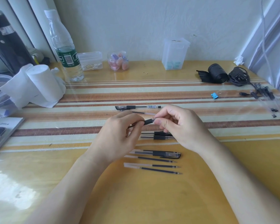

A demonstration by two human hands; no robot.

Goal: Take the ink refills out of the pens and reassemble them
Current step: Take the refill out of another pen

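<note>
My left fingers [132, 118] curl round the clear plastic pen with black rubber grip [147, 122]; my right fingertips [162, 123] pinch its tip just beside them. A skewed twist might jam the thread or drop it.

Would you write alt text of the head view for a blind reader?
The left hand grips a pen while the right hand pinches its clear tip, above a striped desk. Loose refills and other pens lie nearby.

"Office" on grey booklet [6, 125] at left edge, water bottle label [68, 58] text unreadable
</note>
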